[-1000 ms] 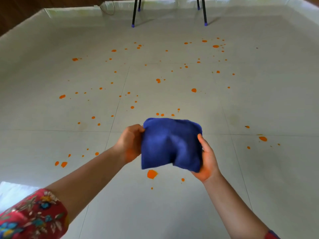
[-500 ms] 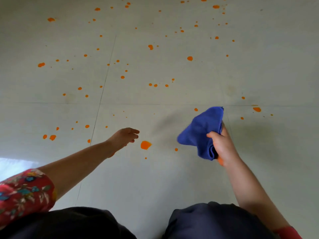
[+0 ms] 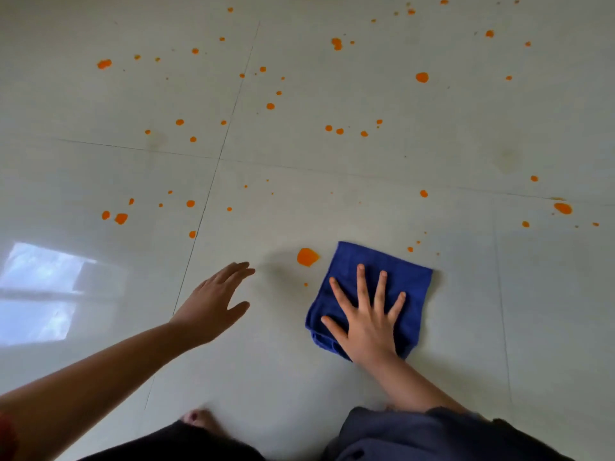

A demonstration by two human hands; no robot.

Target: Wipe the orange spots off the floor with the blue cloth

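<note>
The folded blue cloth [image 3: 402, 277] lies flat on the pale tiled floor [image 3: 332, 377]. My right hand [image 3: 366, 314] presses down on it with fingers spread straight. A large orange spot [image 3: 307, 256] sits just left of the cloth's upper corner, with a tiny dot [image 3: 305, 284] below it. My left hand [image 3: 213, 301] hovers open over the floor to the left of that spot, fingers straight, holding nothing. Several smaller orange spots [image 3: 422, 77] are scattered across the tiles farther away.
My knees in dark trousers [image 3: 416, 437] and a bare toe [image 3: 196, 417] fill the bottom edge. Tile joints cross the floor. A bright window reflection [image 3: 43, 291] lies at the left. More spots [image 3: 563, 208] sit at the right.
My right hand brought the cloth down from the air and flattened it on the floor. The left hand opened wider and stayed left. The view dropped closer to the floor.
</note>
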